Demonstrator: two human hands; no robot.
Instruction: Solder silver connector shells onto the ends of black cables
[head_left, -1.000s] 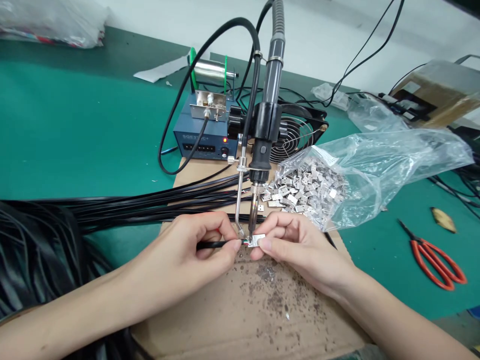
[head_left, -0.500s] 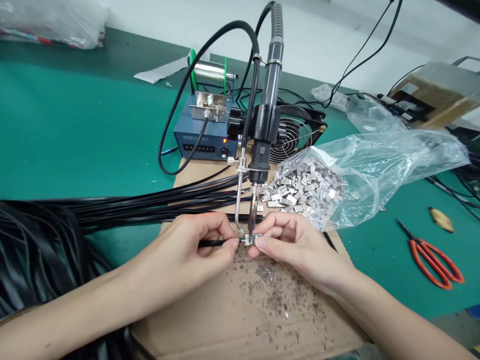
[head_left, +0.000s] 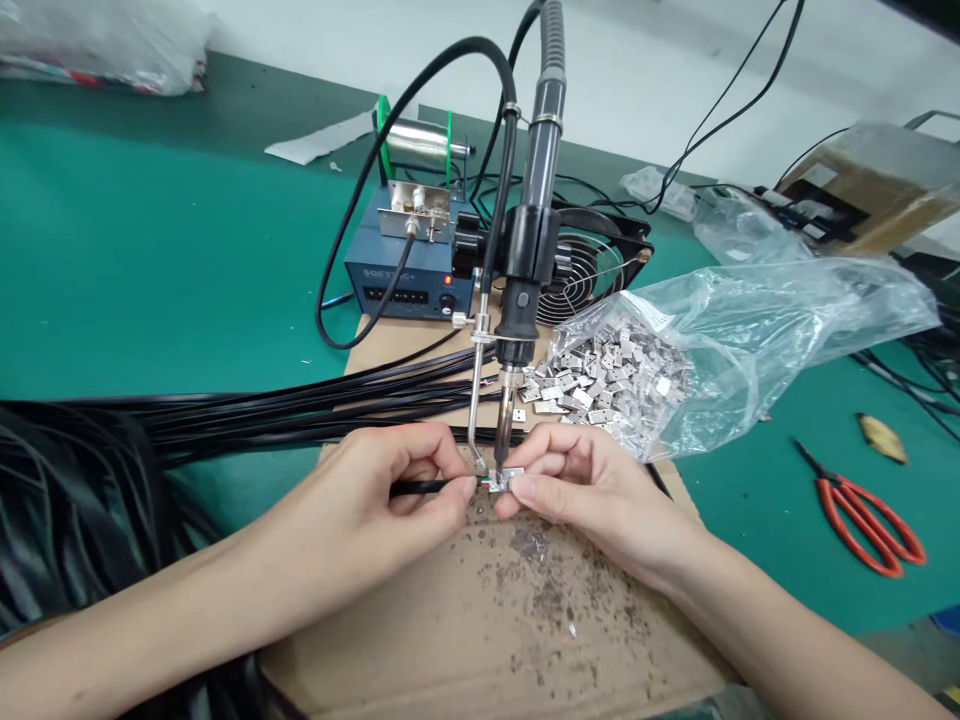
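Note:
Pinched in my left hand [head_left: 409, 490] is a black cable [head_left: 420, 487], its thin coloured wires bared at the right end. My right hand [head_left: 574, 485] closes thumb and fingers on a small silver USB connector [head_left: 511, 476]. Wire ends and connector meet directly under the tip of a stand-mounted soldering iron [head_left: 519, 320]. A metal solder feed tube [head_left: 477, 390] comes down just left of the iron, its end close to the joint. Whether the tip touches the wires is too small to tell.
Loose USB connectors [head_left: 600, 375] spill from a clear plastic bag [head_left: 750, 320] at right. Behind stand a blue solder feeder [head_left: 405, 285], a solder spool [head_left: 417, 143] and a fan [head_left: 581, 275]. Many black cables [head_left: 247, 415] lie left. Red-handled cutters [head_left: 866, 520] rest right; cardboard [head_left: 450, 630] lies beneath my hands.
Almost nothing differs. Both hands keep their grip under the iron, and the view has shifted very slightly.

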